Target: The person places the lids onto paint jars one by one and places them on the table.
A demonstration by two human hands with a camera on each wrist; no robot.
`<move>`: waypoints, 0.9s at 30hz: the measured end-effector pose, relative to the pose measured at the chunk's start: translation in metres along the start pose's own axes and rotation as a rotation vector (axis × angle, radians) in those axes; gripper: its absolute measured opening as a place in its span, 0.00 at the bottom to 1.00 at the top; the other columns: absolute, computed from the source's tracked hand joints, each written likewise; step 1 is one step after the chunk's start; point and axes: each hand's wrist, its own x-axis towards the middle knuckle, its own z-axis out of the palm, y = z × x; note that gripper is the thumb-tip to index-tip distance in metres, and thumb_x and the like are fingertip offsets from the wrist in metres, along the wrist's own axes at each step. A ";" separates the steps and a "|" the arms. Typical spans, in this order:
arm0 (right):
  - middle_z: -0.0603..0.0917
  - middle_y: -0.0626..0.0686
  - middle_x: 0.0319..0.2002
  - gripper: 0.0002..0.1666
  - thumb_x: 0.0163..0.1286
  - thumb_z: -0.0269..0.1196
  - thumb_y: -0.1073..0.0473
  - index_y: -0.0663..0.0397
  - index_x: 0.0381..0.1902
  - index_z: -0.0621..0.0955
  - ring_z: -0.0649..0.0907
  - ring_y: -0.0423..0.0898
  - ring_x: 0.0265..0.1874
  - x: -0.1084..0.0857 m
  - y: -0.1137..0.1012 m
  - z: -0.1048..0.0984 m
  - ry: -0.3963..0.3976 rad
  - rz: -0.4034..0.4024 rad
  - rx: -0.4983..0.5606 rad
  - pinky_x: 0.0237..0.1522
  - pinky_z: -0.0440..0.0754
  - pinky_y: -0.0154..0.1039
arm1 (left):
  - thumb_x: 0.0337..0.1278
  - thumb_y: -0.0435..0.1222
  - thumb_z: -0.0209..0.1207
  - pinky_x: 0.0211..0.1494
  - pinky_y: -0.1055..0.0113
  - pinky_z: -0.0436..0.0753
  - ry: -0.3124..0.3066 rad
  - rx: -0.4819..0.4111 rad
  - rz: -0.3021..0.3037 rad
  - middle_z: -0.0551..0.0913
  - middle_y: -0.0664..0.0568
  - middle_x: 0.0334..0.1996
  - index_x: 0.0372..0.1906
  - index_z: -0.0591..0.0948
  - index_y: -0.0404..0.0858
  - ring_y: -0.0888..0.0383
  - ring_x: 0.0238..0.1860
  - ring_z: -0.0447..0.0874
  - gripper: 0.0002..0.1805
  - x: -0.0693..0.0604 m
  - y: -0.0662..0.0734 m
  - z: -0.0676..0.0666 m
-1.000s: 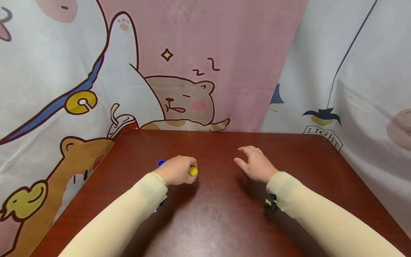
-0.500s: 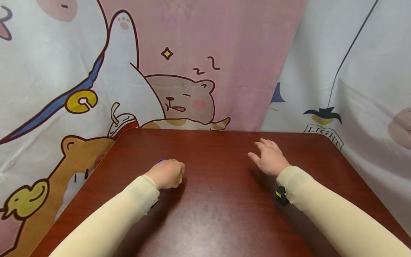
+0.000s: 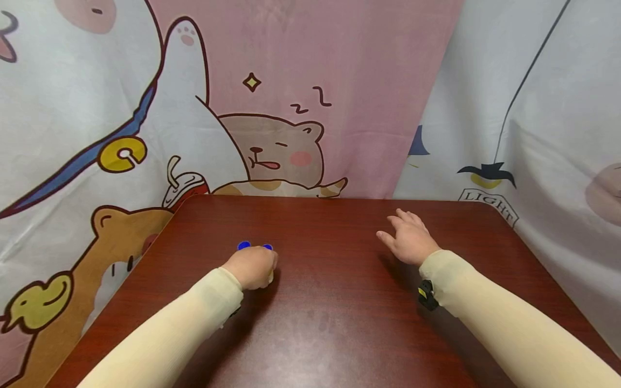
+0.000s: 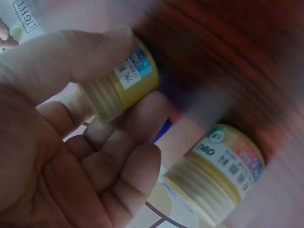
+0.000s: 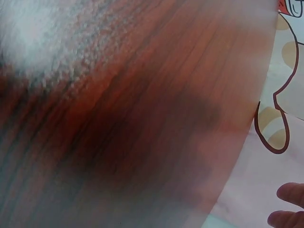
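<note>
My left hand (image 3: 251, 267) pinches a small paint jar (image 4: 140, 88) between thumb and fingers, low over the brown table. The jar has a ribbed pale cap, a yellow body and a printed label. Another such paint jar (image 4: 216, 173) stands beside it in the left wrist view, its cap edged with blue. Two blue spots show behind the left hand in the head view; the left one looks like a jar top (image 3: 244, 245), and I cannot tell which jar bears the right one. To the right, my right hand (image 3: 409, 237) hovers with fingers extended, holding nothing.
The dark brown table (image 3: 330, 323) has rounded far corners and a glare patch near its front. Behind it hangs a cartoon-printed curtain (image 3: 368, 108). Each wrist carries a small black device, such as the right wrist's camera (image 3: 428, 295).
My left hand has moved left and slightly nearer with its jar, whose yellow end has turned mostly from view. A second blue spot now shows. My right hand has moved right and farther away.
</note>
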 end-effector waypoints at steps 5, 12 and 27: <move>0.57 0.75 0.80 0.42 0.82 0.53 0.41 0.71 0.77 0.65 0.52 0.72 0.81 0.001 0.001 0.000 -0.011 0.009 -0.005 0.82 0.44 0.65 | 0.56 0.29 0.64 0.31 0.60 0.78 -0.019 -0.011 -0.013 0.78 0.56 0.21 0.29 0.79 0.41 0.57 0.25 0.73 0.07 0.000 0.000 0.002; 0.56 0.75 0.80 0.43 0.82 0.53 0.41 0.71 0.77 0.65 0.52 0.73 0.81 0.001 0.001 0.000 -0.020 0.023 0.007 0.82 0.44 0.66 | 0.58 0.28 0.63 0.32 0.59 0.79 0.005 -0.012 -0.013 0.79 0.54 0.21 0.27 0.77 0.42 0.57 0.25 0.74 0.09 0.000 0.002 0.003; 0.59 0.75 0.79 0.42 0.82 0.54 0.42 0.71 0.76 0.66 0.55 0.72 0.81 0.000 0.001 0.007 -0.017 0.009 0.005 0.82 0.46 0.65 | 0.48 0.29 0.68 0.34 0.60 0.78 -0.019 -0.029 -0.046 0.80 0.54 0.24 0.28 0.78 0.43 0.57 0.27 0.73 0.09 0.000 0.001 0.000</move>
